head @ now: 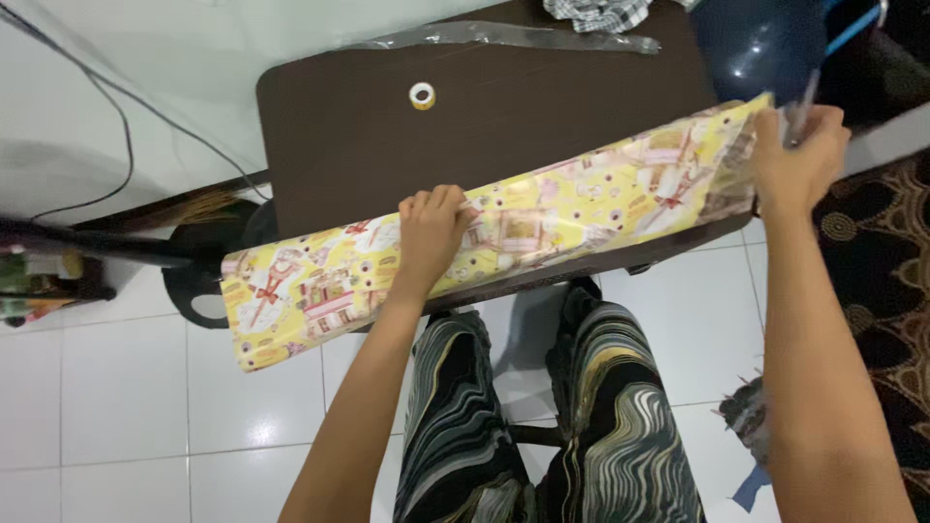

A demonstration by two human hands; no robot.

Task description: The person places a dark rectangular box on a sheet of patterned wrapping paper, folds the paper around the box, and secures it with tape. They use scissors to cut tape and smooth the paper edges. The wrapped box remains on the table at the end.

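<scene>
Head view, looking down: I see a long roll of yellow wrapping paper (504, 242) lying slantwise along the near edge of a dark brown tabletop (358, 145), its low end jutting past the table's left corner over the white tiled floor (126, 387). The left hand (431, 232) presses on the roll near its middle, fingers curled down over the paper. The right hand (799, 160) closes on the roll's raised far end, and a thin clear stick-like thing is caught in the same grip; I cannot tell what it is.

A small roll of tape (421, 95) sits well apart on the bare tabletop. A crumpled strip of clear plastic (504, 37) lies along the far edge, touching a checked cloth (596, 14). A glossy dark blue rounded object (760, 44) crowds the right corner just beyond the paper's end.

The paper is glossy, printed with small pink-and-red pictures. Below, the person's knees show in wavy black-and-cream trousers (581, 416). A patterned dark rug (886, 261) lies at right, and a black cable (116, 116) trails at left.
</scene>
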